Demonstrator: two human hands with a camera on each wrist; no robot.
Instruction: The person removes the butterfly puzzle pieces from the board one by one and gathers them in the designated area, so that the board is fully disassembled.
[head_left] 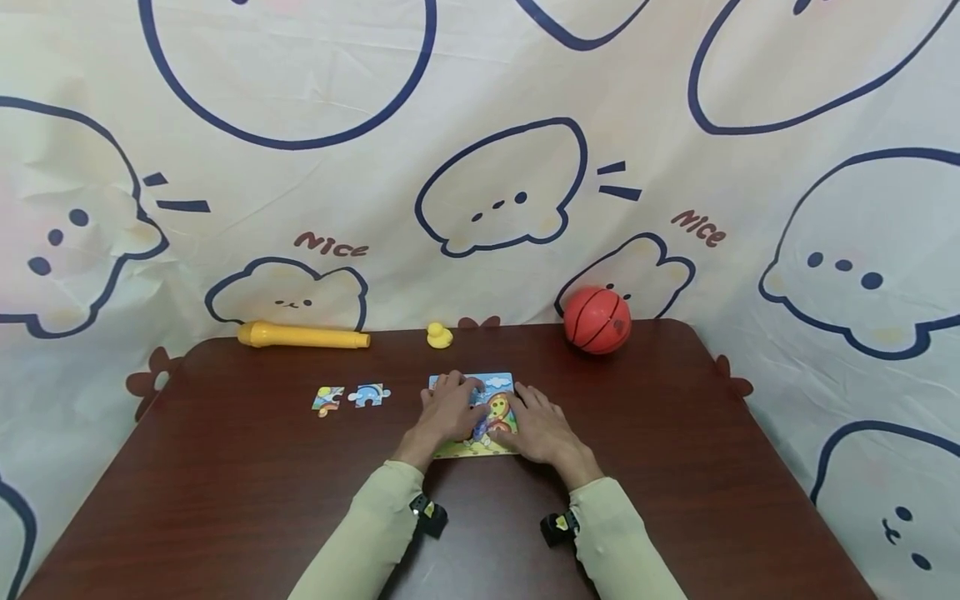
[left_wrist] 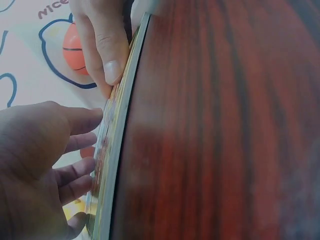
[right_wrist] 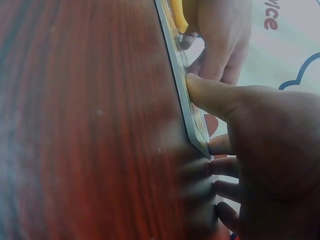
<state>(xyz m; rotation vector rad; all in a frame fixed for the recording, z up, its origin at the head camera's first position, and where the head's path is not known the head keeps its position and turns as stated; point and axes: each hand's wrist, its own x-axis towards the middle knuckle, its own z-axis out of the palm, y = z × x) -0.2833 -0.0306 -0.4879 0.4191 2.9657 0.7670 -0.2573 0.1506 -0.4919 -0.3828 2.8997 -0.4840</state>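
Scanning from the left of the dark brown wooden table point(head_left: 225, 500), I see a yellow plastic torch-like tube point(head_left: 303, 336) at the back edge, then two loose colourful cardboard puzzle pieces point(head_left: 351, 397) lying flat, well apart from my hands. Next comes my left hand point(head_left: 447, 408), fingers laid nearly straight and pressing down on the colourful flat jigsaw puzzle board point(head_left: 491, 383), which sits mid-table below a small yellow rubber duck point(head_left: 438, 335). My right hand point(head_left: 542, 429) rests on the board's right half the same way, fingers extended, thumb on the near edge; nothing is gripped, though the wrist views are too blurred to be sure of every fingertip. I judge the board thin, light, fairly stiff and slippery on polished wood, best taken by its edges. Furthest right sits an orange toy basketball point(head_left: 597, 321).
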